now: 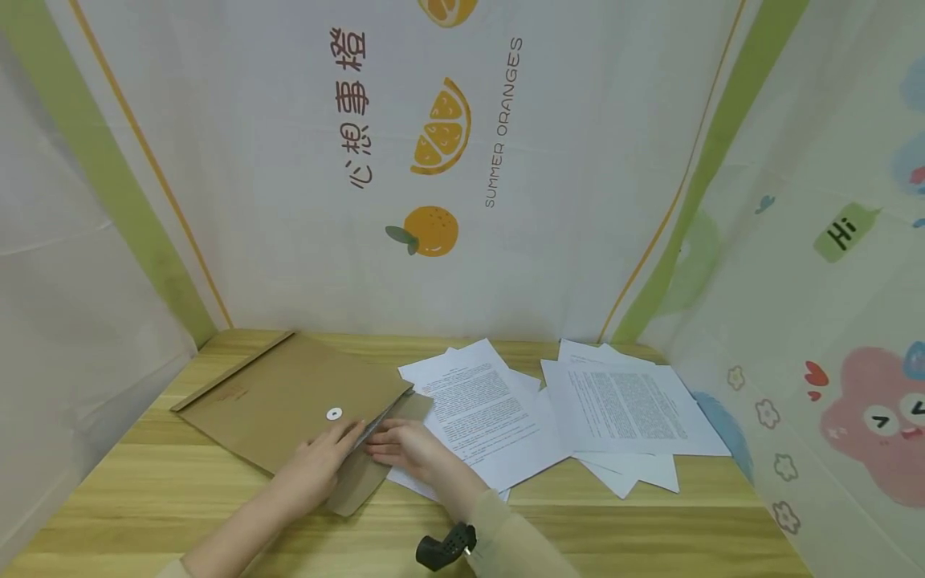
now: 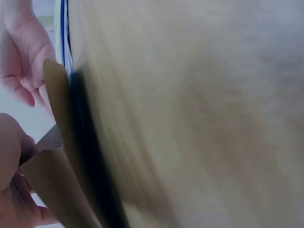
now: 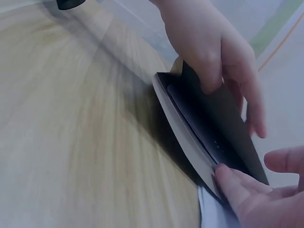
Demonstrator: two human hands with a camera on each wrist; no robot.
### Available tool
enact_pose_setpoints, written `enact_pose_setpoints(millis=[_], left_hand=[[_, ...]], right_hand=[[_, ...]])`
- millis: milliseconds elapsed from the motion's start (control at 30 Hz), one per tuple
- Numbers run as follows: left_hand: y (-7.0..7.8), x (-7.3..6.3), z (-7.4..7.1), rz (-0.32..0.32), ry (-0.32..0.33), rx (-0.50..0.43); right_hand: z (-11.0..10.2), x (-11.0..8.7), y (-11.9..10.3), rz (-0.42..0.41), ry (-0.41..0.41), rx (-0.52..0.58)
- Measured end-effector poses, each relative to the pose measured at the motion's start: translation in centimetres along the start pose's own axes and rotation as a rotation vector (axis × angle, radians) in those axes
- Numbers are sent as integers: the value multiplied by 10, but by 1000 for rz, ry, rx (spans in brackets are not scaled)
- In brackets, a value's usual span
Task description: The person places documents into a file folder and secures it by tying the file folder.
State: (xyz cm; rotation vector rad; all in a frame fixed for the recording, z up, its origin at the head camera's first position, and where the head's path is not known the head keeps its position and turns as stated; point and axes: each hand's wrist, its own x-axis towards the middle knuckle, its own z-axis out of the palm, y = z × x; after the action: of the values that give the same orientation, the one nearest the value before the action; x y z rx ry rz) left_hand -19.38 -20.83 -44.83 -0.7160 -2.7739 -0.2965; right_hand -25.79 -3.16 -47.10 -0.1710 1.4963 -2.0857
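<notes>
A brown paper document envelope lies slanted at the left of the table, its white button facing up and its flap folded out. My left hand holds the upper edge of its mouth, thumb inside and fingers over the outside, as the right wrist view shows. Across the mouth, my right hand reaches in with fingers extended. One fingertip touches the lower side of the opening, while the thumb stands apart. Between the spread sides, the inside looks dark.
Printed sheets lie fanned beside the envelope, partly under its flap. A second fan of printed sheets lies farther right. Cloth walls enclose the wooden table at the back and sides. A black wrist device sits by my right sleeve.
</notes>
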Motion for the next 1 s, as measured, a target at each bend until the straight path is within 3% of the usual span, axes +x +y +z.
enact_pose_setpoints(millis=[200, 433, 567, 767, 867, 1000], left_hand=[[1, 7, -8, -48, -51, -66], [6, 16, -5, -21, -57, -67], [17, 24, -3, -73, -45, -164], [37, 39, 1, -186, 3, -448], [46, 45, 2, -280, 21, -666], [57, 54, 2, -390, -7, -974]], right_hand=[[-12, -9, -9, -45, 25, -171], [-28, -18, -27, -85, 67, -386], [-40, -26, -42, -113, 108, -478], [-66, -41, -62, -157, 185, -597], [-81, -48, -70, -172, 238, -676], [-106, -58, -78, -185, 347, -810]])
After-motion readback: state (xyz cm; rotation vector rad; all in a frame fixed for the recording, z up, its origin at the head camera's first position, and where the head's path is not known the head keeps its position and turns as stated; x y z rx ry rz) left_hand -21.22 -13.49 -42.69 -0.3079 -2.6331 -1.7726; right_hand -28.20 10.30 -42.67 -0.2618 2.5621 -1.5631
